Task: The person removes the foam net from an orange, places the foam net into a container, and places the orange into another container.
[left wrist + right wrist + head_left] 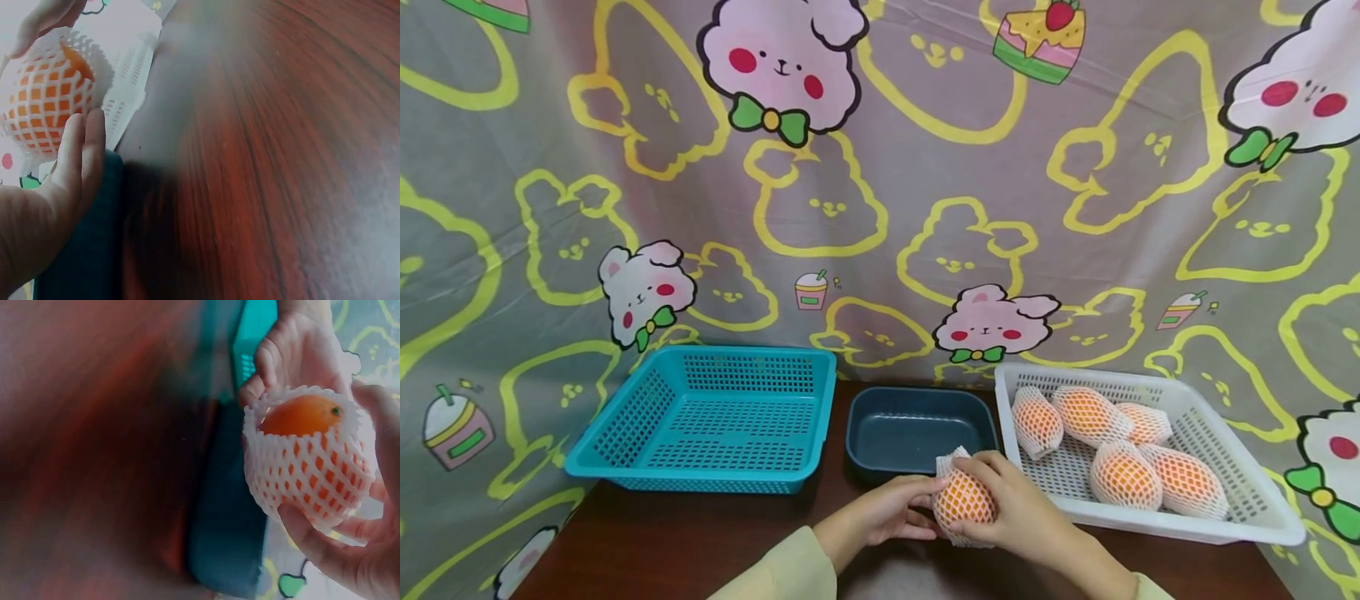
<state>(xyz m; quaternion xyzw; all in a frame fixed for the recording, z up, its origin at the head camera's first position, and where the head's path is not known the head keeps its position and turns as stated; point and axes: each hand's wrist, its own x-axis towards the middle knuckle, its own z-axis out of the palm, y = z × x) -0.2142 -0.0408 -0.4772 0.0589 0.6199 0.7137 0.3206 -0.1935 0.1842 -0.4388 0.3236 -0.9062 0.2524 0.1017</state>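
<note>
An orange (964, 502) in a white foam net is held in front of the dark blue basin. My right hand (1026, 512) grips it from the right, thumb on the near side and fingers over the top. My left hand (897, 510) touches the net from the left with extended fingers (74, 140). At the net's open end, the bare top of the orange (303, 415) and its green stem spot show in the right wrist view. Several more netted oranges (1125, 477) lie in the white basket (1247, 531) on the right.
A teal basket (700, 482) with nothing in it stands at the left. The dark blue basin (857, 433) sits between the baskets. All stand on a dark wooden table (647, 542), against a patterned cloth (880, 167) hanging behind.
</note>
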